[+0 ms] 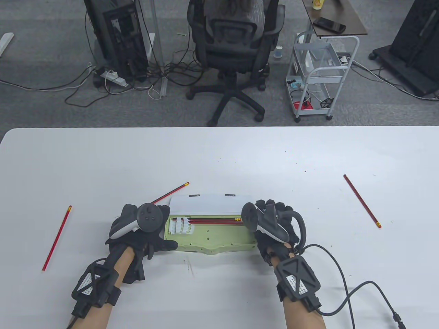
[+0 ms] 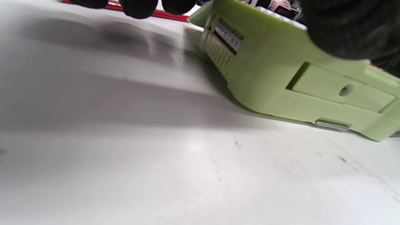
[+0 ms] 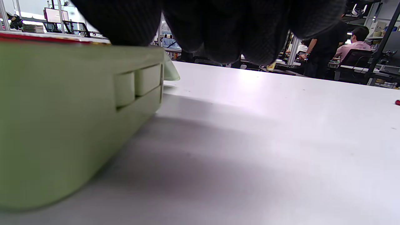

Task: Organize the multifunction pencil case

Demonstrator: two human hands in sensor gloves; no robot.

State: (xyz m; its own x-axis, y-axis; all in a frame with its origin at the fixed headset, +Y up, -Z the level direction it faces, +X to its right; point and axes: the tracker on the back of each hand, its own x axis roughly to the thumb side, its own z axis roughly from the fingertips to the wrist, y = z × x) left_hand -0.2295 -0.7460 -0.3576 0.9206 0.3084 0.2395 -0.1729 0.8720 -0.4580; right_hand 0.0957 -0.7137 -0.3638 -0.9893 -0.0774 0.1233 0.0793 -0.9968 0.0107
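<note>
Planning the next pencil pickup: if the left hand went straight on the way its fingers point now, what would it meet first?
Probably the red pencil lying just beyond the left hand, behind the open pencil case; depth is unclear.

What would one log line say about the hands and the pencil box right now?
case: green pencil case open, red pencils inside | left hand: at left end | right hand: at right end | loose: three red pencils on table
</note>
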